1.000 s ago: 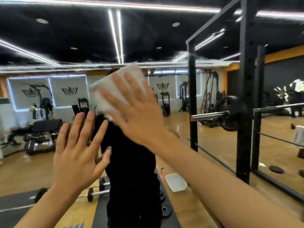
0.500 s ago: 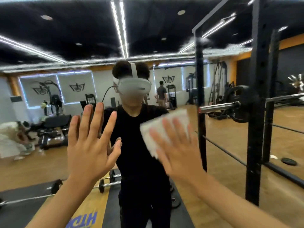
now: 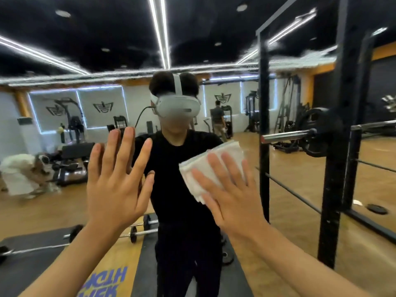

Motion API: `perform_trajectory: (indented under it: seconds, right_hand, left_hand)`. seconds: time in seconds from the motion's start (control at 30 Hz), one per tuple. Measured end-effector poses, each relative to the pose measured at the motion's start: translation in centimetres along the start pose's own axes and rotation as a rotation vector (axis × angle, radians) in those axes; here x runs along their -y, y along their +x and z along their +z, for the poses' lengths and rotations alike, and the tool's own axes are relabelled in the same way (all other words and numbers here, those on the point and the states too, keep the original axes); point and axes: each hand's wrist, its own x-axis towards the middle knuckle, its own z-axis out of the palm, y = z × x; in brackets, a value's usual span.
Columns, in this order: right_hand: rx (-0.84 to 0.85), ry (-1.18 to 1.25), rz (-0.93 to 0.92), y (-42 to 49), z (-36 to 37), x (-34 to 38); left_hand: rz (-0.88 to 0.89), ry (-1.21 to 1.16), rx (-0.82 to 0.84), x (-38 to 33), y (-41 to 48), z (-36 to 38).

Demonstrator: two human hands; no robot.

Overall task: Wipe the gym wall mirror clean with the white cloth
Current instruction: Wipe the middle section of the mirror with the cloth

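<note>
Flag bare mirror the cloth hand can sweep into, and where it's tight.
Free: mirror between the left hand and the white cloth; also above both hands. Tight: right of the right hand, toward the black rack upright and barbell.

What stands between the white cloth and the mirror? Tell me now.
Nothing visible. The right hand presses the white cloth flat against the mirror; the left hand is spread open beside it, clear of the cloth.
</note>
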Motion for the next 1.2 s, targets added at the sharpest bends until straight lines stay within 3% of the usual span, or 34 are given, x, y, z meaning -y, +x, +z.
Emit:
perform_trajectory:
  seconds: [0.13,0.23,0.37,0.5,0.67,0.77,0.83,0.9,1.0,1.2]
  right_hand:
    - [-0.145,-0.043,0.214,11.2,-4.5,-3.9]
    - [-0.169,-0.017,0.284,11.5,-3.7,-1.1]
    - [0.012,0.038,0.005,-1.0,1.2,6.1]
    - [0.120,-0.049,-0.244,-3.0,1.3,1.8]
    - [-0.124,-0.071,0.099,10.8,-4.2,-6.2]
    - [-0.200,-0.026,0.242,9.8,-3.4,-4.3]
    - [-0.146,-0.002,0.220,3.3,-0.2,-0.5]
    - [-0.011,-0.004,0.067,-3.9,1.8,2.3]
    - [0.070,-0.068,-0.109,-5.2,1.4,-0.8]
    - [-0.219,-0.081,0.275,10.7,-4.2,-10.9]
  left_hand:
    - [-0.001,0.020,-0.010,-0.2,0.0,0.0]
    - [-0.002,0.005,-0.001,-0.2,0.2,-0.1]
    - [0.002,-0.007,0.010,0.0,0.0,-0.2]
    - [-0.005,-0.008,-0.001,-0.2,0.0,-0.1]
    - [0.006,0.006,-0.008,-0.3,0.0,0.0]
    - [-0.001,-0.003,-0.006,-0.3,0.0,0.0]
    - [0.002,0.000,-0.003,-0.2,0.0,-0.1]
    - [0.012,0.009,-0.009,-0.2,0.1,-0.1]
    - [0.009,0.003,-0.017,-0.1,-0.1,-0.1]
    - [0.018,0.002,-0.015,-0.2,0.1,0.0]
